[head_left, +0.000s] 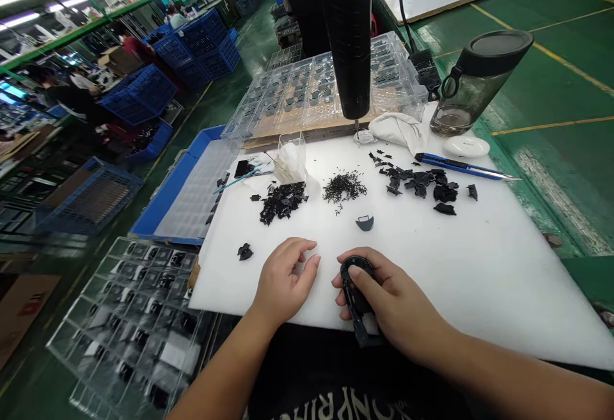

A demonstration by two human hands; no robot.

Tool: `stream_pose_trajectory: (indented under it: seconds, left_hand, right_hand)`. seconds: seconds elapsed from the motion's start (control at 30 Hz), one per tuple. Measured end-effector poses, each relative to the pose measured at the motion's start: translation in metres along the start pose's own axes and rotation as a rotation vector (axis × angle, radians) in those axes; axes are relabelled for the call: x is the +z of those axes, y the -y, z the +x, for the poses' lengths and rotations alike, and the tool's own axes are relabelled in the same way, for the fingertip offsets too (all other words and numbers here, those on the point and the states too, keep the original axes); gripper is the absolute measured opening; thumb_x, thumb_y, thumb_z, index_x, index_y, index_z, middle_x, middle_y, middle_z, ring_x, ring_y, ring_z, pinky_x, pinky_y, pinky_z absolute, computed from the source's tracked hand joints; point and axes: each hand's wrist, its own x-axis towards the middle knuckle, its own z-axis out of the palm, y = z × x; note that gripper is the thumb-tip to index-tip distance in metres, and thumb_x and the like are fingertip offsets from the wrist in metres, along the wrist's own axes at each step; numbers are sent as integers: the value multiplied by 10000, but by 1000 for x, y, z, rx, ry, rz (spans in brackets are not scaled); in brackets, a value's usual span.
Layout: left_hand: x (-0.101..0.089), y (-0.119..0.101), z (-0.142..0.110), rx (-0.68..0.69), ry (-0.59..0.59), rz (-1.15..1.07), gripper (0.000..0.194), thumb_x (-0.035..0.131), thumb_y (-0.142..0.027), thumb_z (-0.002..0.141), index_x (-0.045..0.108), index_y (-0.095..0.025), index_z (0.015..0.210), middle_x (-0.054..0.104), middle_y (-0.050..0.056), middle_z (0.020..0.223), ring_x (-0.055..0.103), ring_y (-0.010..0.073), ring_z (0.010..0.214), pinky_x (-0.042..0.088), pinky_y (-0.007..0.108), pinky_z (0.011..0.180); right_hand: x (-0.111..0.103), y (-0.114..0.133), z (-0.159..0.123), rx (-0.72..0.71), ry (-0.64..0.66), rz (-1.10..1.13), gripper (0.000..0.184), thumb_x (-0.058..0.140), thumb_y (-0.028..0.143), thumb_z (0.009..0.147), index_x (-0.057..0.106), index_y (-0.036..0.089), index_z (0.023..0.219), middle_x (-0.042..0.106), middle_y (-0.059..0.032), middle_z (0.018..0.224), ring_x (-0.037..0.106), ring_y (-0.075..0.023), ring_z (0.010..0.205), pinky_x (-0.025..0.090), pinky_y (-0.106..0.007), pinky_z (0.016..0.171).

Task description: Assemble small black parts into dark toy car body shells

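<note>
My right hand [384, 292] is closed round a dark plastic housing [357, 298], long and rounded at its top, at the front edge of the white work mat [460, 279]. My left hand [288, 279] hovers beside it with fingers bent and apart, nothing visible in them. Just beyond the hands lies a small dark half-round piece [364, 223] with a rectangular frame. A pile of tiny black screws [344, 186] sits further back. Left of it is a heap of small black parts [283, 202]; to the right, dark plastic pieces [422, 180] are scattered.
A black electric screwdriver [352, 43] hangs tip-down over the mat's back. Clear compartment trays [307, 87] stand behind; another tray [134, 318] and a blue bin [173, 196] are left. A blue utility knife [465, 167], white oval case [467, 146] and bottle [480, 81] lie right.
</note>
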Motion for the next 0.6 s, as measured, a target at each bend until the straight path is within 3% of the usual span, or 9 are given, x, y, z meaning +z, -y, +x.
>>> stream_pose_trajectory:
  seconds: [0.6]
  left_hand:
    - [-1, -1, 2, -9, -28, -2, 175, 562, -224, 899, 628, -207, 1061, 633, 35, 925, 560, 126, 749, 471, 274, 665]
  right_hand:
    - [-3, -2, 2, -8, 29, 27, 287, 547, 478, 949, 525, 249, 1120, 669, -25, 942, 657, -172, 682, 571, -346, 633]
